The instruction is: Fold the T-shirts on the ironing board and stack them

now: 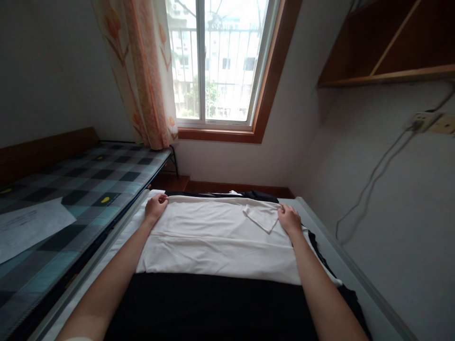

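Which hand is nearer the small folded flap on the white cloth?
The right hand, close beside the flap; the left hand holds the white cloth at its far left corner.

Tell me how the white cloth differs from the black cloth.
Colour: the white cloth is pale, while the black cloth is dark.
Position: the white cloth lies on top; the black cloth shows beyond its near edge.
Handling: the left hand and right hand hold the white cloth's far corners, while neither holds the black cloth.
Shared: both are fabric, spread out fairly flat.
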The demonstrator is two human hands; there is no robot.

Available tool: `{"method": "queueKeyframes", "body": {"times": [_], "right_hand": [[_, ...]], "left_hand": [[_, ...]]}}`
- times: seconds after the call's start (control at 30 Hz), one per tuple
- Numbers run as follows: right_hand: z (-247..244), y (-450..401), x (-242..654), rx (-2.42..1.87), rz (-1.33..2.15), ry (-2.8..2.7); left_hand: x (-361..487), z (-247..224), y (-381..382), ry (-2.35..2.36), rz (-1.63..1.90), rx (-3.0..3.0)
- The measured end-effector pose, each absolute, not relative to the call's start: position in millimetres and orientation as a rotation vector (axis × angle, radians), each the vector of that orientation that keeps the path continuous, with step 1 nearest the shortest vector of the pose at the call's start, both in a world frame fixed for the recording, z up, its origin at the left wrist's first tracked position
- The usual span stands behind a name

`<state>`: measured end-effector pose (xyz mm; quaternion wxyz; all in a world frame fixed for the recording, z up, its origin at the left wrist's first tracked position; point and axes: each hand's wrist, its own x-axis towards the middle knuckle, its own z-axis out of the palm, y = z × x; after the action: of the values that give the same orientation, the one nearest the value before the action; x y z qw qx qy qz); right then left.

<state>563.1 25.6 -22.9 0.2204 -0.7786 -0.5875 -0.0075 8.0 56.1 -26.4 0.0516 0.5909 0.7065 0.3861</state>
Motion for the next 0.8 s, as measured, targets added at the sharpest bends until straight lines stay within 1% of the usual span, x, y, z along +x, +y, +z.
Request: {"method": "queueKeyframes", "body": {"times": [0.27, 0.37, 0.5, 0.6, 0.7, 0.8], "right_hand": [[-23, 21, 557, -2.06, -0.296, -1.546], [-23, 19, 555, -2.041, -0.314, -1.546], [-15, 21, 556, -2.064, -0.226, -1.527], [2, 21, 565, -2.054, -0.092, -1.491], [21, 7, 585, -1.886, 0.07, -1.55], [26, -26, 609, -1.675, 0.228, -1.676]], "left_hand": [[13, -22, 49, 2.247, 1.252, 1.936], [14, -21, 48, 2.216, 1.2, 1.999], [10, -13, 47, 2.179, 1.087, 1.969], [-1, 2, 40, 2.113, 1.102, 1.957], [-21, 19, 18, 1.956, 1.117, 2.058], [-42, 28, -19, 1.807, 1.096, 2.211]]}}
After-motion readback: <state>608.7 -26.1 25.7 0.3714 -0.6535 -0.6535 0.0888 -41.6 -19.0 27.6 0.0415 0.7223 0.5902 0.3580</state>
